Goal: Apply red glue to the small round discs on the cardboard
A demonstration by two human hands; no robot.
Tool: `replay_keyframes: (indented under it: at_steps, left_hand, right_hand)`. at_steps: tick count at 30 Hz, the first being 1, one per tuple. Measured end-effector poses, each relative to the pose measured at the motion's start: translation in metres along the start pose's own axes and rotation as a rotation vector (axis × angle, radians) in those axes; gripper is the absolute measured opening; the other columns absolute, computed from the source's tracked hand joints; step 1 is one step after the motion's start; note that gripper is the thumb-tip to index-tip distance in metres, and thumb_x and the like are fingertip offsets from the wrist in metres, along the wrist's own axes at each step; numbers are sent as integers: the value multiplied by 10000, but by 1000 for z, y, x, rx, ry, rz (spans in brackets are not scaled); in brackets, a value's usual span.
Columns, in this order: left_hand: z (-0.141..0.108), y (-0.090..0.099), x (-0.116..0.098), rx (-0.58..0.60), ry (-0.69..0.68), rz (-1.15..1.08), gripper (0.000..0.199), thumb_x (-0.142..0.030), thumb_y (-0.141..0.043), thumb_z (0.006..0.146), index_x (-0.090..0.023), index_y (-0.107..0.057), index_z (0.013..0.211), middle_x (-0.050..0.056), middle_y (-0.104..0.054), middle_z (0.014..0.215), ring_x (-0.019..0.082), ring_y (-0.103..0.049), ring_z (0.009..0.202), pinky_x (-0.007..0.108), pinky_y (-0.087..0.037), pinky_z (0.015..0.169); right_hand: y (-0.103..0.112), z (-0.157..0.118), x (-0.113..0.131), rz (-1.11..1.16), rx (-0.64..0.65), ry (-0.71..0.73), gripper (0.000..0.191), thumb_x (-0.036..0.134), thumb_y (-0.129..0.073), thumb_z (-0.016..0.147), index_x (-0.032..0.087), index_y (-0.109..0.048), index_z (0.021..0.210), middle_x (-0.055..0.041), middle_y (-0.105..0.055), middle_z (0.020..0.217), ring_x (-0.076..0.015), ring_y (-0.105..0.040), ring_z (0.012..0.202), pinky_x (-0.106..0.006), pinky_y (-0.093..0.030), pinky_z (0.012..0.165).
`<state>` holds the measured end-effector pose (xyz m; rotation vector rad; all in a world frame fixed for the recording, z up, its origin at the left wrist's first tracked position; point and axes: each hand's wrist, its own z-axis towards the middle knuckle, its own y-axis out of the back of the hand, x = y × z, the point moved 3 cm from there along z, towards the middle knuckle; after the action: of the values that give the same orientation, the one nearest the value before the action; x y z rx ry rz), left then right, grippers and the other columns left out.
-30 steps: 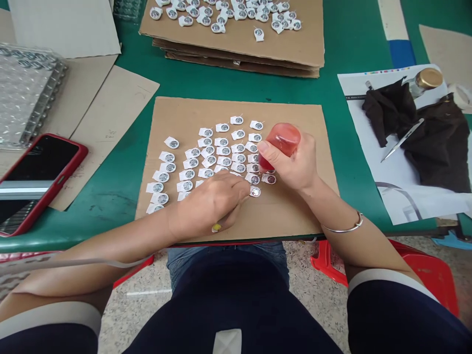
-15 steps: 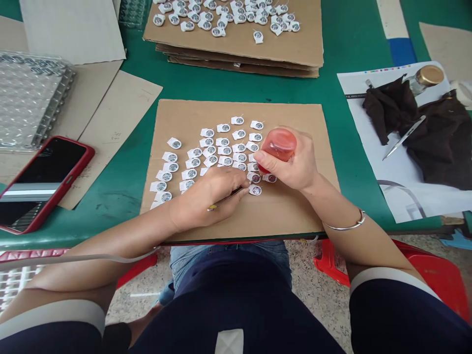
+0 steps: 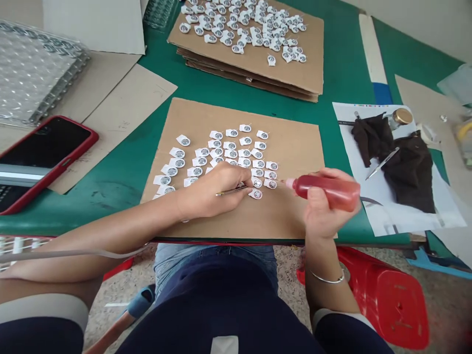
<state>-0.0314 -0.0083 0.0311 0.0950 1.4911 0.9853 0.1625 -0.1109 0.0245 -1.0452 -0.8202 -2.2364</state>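
My right hand [image 3: 326, 206] grips a squeeze bottle [image 3: 328, 191] of red liquid, tilted on its side. The bottle's nozzle points left, close to the small white tabs with round metallic faces. My left hand [image 3: 224, 189] rests on the cardboard sheet [image 3: 280, 216], closed around a slim metal tool [image 3: 230, 191] that looks like tweezers. Its fingertips are by a white tab [image 3: 255, 194] at the front of the rows. Several tabs, one of them a tab [image 3: 270, 184] near the nozzle, lie in rough columns; my left hand and forearm hide some.
Behind, stacked cardboard [image 3: 287, 86] bears many more tabs. To the left lie a red-cased phone [image 3: 44, 157] and clear plastic trays [image 3: 37, 73]. On the right, white paper [image 3: 383, 219] carries a dark cloth [image 3: 409, 177], pointed tweezers [image 3: 383, 163] and a gold-lidded jar [image 3: 401, 116].
My right hand has moved right and back from the tabs, and the bottle has swung from steep to nearly level. My left hand stays over the tabs. The view has shifted and turned.
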Motion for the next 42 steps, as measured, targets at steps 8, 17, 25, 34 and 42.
replay_keyframes:
  at_steps: [8,17,25,34,42]
  left_hand:
    - [-1,2,-4,-6,-2,18,112,-104,-527,803,-133,-636,808,0,-620,688,88,-550,607,206,-400,557]
    - [-2,0,-4,10,-27,40,117,-108,-514,818,-131,-628,827,9,-629,721,97,-565,653,215,-411,593]
    - [-2,-1,-1,-3,-68,51,120,-115,-523,813,-141,-633,853,12,-640,729,102,-565,644,214,-406,585]
    - [-3,-2,1,-17,-77,64,110,-112,-521,816,-147,-623,835,9,-641,747,104,-571,659,215,-407,599]
    - [-3,-2,0,-15,-62,78,108,-112,-518,817,-146,-619,836,9,-637,739,105,-569,657,216,-403,604]
  right_hand:
    - [-15,-14,-1,-93,-78,118,269,357,-689,710,166,-608,882,-46,-617,820,-165,-601,768,-329,-500,656]
    - [-15,-15,-1,-104,7,97,241,298,-708,696,154,-604,859,-47,-617,822,-154,-594,756,-316,-494,658]
    - [-17,-14,0,-169,31,88,262,367,-691,712,166,-595,849,-31,-618,812,-147,-596,740,-314,-507,659]
    - [-17,-13,0,-144,45,119,243,323,-702,711,156,-601,856,-39,-617,812,-147,-596,745,-305,-500,654]
    - [-16,-14,1,-145,55,152,228,289,-706,707,161,-602,865,-37,-619,814,-145,-590,749,-306,-497,656]
